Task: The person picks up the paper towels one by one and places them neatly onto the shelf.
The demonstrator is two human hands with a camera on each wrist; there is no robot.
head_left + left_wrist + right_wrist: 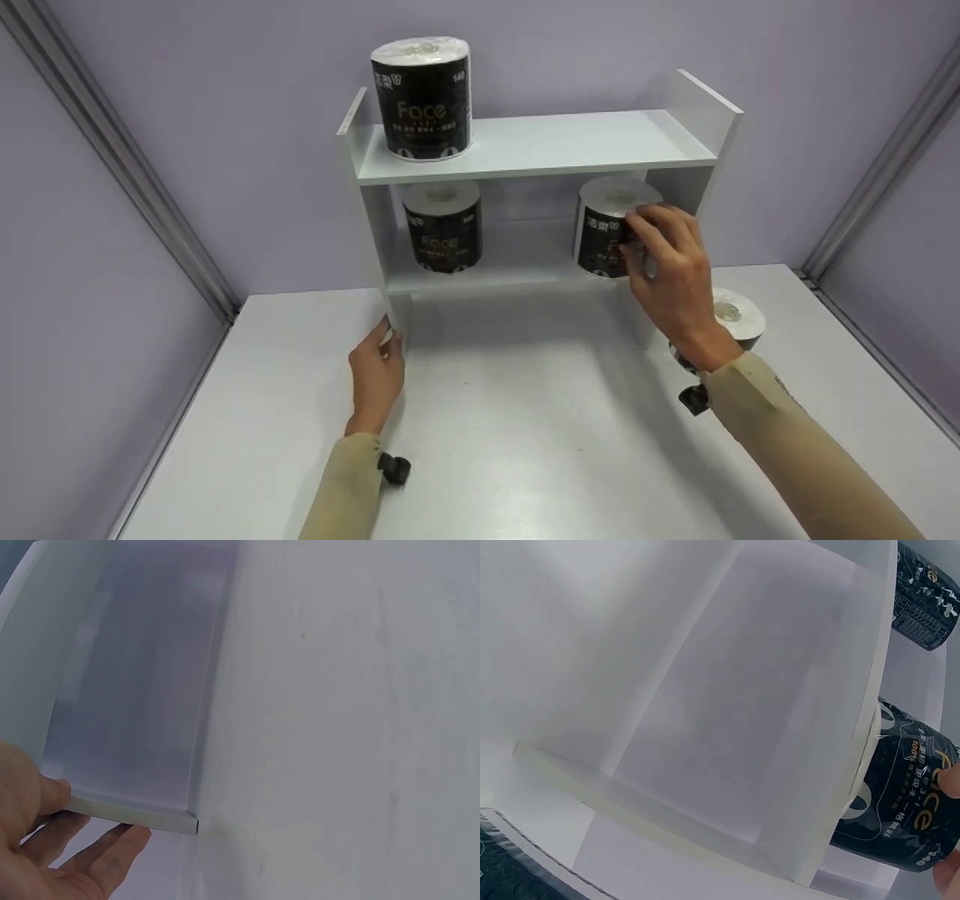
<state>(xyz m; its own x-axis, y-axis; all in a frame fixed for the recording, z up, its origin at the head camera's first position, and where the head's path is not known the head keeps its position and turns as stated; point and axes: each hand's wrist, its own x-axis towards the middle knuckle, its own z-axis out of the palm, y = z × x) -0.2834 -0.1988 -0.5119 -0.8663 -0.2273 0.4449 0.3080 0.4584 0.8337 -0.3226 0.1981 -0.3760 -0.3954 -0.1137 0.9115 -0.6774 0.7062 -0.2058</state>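
Observation:
My right hand (pixel 675 270) grips a toilet paper roll (pixel 598 234) in black wrapping at the right of the white shelf's (pixel 577 142) middle board. In the right wrist view, this roll (pixel 900 799) juts past the board's front edge, and only fingertips of the hand show. Low on the left, my left hand (pixel 377 379) pinches the shelf's side panel (pixel 142 816), thumb on one face and fingers on the other. A second wrapped roll (pixel 446 236) stands upright at the left of the middle board, and another (pixel 424 109) on the top board's left end.
One more roll (pixel 741 315) stands on the white table (pixel 510 442) right of the shelf, partly behind my right wrist. A lilac wall (pixel 570 52) rises behind the shelf. Metal-framed panels (pixel 67 300) bound the table at both sides.

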